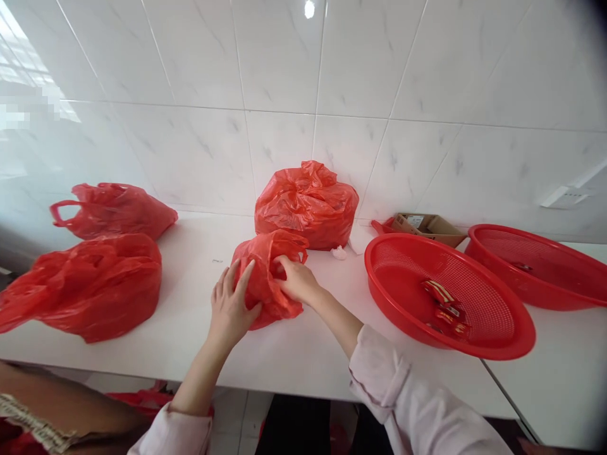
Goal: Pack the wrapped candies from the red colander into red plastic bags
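A small red plastic bag [265,268] lies on the white table [199,265] in front of me. My left hand [232,304] rests against its left side with the fingers stretched out and slightly spread. My right hand [296,279] is on the bag's right side, fingers curled into the plastic near its mouth. Just behind it stands a bigger tied red bag [308,203] against the tiled wall.
Two more filled red bags [92,281] [118,208] lie at the left. A red mesh basket [403,253] with a few wrapped sweets [446,303] sits at the right, a second red basket [545,265] and a cardboard box [429,226] behind it.
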Tool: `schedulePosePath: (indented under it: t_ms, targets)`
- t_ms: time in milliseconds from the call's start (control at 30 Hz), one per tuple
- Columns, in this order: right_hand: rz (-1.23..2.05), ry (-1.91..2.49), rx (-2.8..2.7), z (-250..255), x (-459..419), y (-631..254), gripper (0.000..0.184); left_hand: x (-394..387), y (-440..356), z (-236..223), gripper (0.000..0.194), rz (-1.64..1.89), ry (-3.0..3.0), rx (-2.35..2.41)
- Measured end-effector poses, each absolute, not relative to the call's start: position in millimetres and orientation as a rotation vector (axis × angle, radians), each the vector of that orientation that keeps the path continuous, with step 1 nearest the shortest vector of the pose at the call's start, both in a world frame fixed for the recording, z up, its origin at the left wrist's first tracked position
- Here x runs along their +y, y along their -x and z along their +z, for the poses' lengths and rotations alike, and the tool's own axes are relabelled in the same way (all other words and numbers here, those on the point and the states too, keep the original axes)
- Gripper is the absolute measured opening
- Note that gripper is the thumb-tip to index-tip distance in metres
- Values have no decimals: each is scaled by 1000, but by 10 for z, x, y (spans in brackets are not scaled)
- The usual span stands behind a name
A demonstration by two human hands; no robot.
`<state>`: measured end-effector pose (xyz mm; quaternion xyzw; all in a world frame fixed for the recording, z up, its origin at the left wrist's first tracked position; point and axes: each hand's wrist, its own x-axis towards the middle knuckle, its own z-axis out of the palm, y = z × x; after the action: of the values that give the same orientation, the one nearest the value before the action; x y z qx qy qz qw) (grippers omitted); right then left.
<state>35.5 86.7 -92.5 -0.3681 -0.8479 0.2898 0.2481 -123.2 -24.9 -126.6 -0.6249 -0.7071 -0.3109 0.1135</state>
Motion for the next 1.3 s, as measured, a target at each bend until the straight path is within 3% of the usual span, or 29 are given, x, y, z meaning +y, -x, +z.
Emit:
schedulePosePath:
  t_ms: [33,133,267,367,467,733,867,967,1067,1200,1300]
  targets:
    - [825,1002,-2317,-962,852,-358,29,-204,1195,-1262,81,-837,1851,-2065]
    - [932,950,-2286,-1057,850,-402,7,-95,1144,-1269,77,-650,1938,-2093]
    - [1084,776,-2082,-938,958,-712,11,-35,1227,-1282,63,-586,1918,-2197]
    - [1200,667,-1816,-730,1025,-1106,27,3,1371,-1295,47,-598,1842,-2255]
    - [1426,509,-1310,-602,960,-1439,21,151,1588,-1310,40,-647,1716,-2328]
    - [1507,514,-1027,-742,543,-1700,28,800,2106,-955,69,-884,1501,-2379]
    - [1478,547,-1023,-863,448,-1761,34,481,1554,-719,84,-1331,1408,-2225]
    - [1470,583,-1004,-958,367,-1715,33,-11,762,-817,71,-1727,2079,-1963]
    - [1497,669,-990,-1017,253,-1657,43,-343,205,-1035,58,-1847,2710,-2159]
    - [1537,790,-994,-1085,142,-1754,58,-421,437,-1170,36,-2320,2128,-2561]
    - [1488,863,-1092,-1235,147,-1880,42,-441,925,-1128,35,-2703,1643,-2609]
